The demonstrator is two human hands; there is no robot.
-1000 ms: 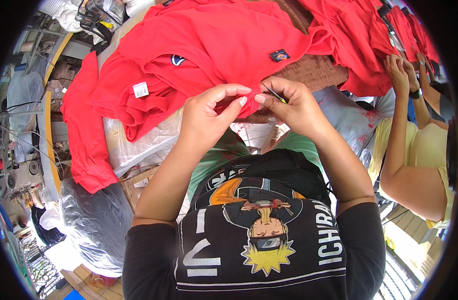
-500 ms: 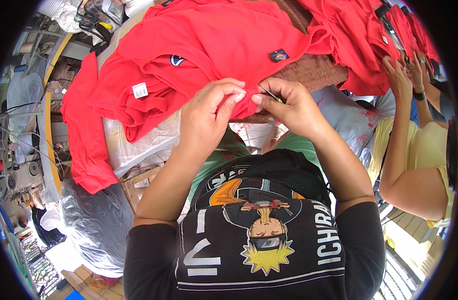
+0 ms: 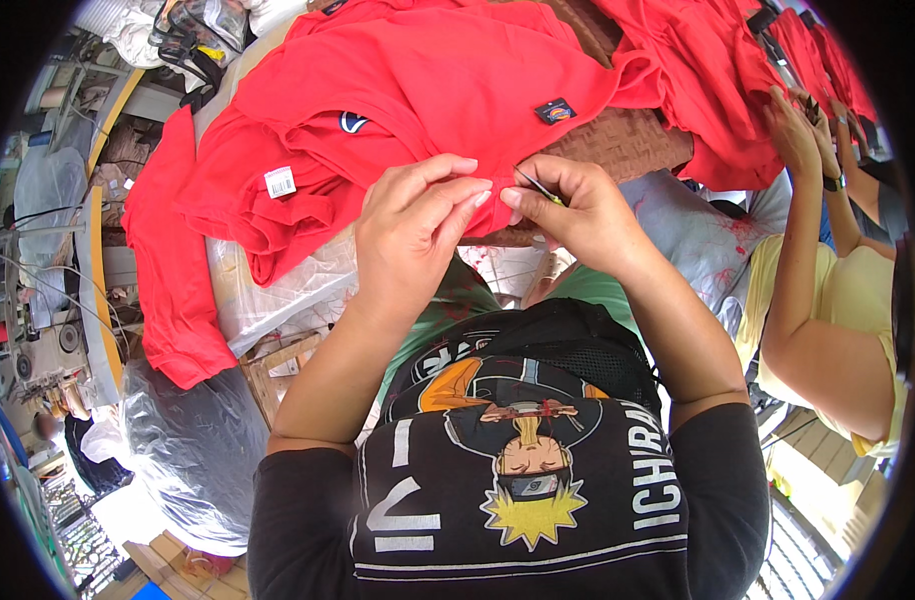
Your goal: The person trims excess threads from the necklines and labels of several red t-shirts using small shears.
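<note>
A red garment (image 3: 428, 90) with a dark tag and a white label lies spread over the work surface ahead of me. At its near edge, my left hand (image 3: 418, 220) has thumb and forefinger pinched together against the red cloth, its other fingers lifted. Just to the right, my right hand (image 3: 578, 210) is closed around what look like small thread snips (image 3: 541, 187), and its thumb presses on the same edge. Only a thin dark blade and a bit of yellow show; the rest is hidden in the palm.
At right, another person's hands (image 3: 803, 140) handle more red garments (image 3: 708, 80). A brown woven-pattern surface (image 3: 633, 143) shows beside my garment. Clear plastic (image 3: 278, 285) covers the table's near left edge. A plastic-wrapped bundle (image 3: 188, 440) stands at lower left.
My left hand's fingers have shifted slightly, with the forefinger now straighter and lower toward the thumb. My right hand stays nearly still. The other person's hands have moved a little.
</note>
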